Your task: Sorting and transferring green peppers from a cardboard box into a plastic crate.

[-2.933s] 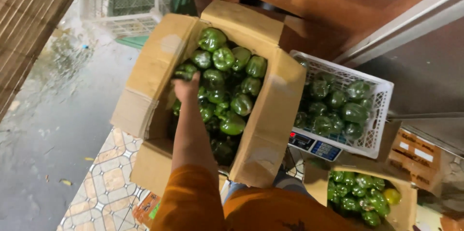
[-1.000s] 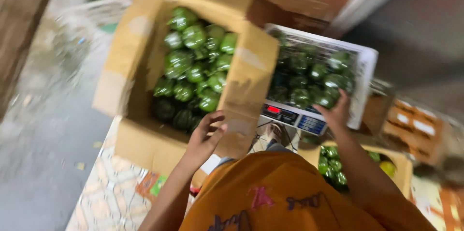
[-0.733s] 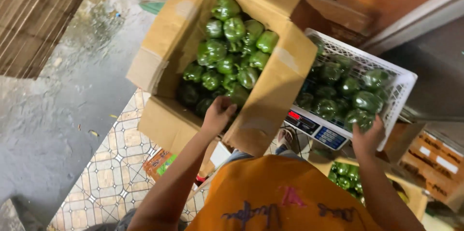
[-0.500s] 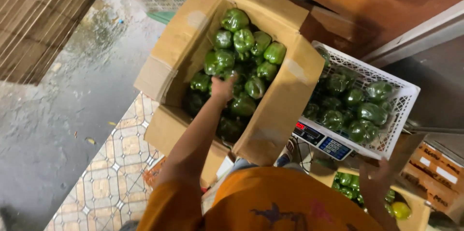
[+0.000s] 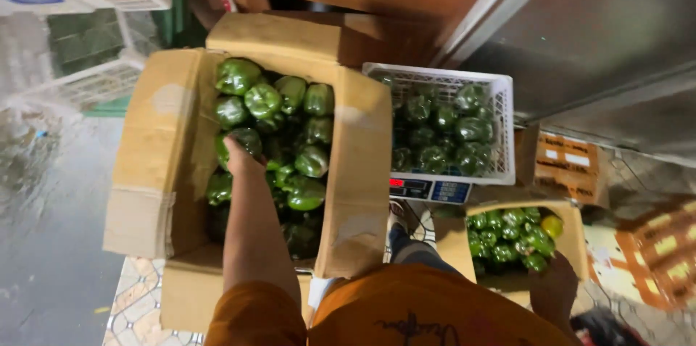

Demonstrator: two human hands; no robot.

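A big open carton stands on the left, heaped with green peppers. To its right a white crate of peppers sits on a scale, with a smaller box nearer. The left hand reaches into the carton, fingers closing on one pepper. The right hand hangs low by the small box; whether it is spread or pressed together, I cannot tell. This looks like sorting: lifting that pepper clear seems due.
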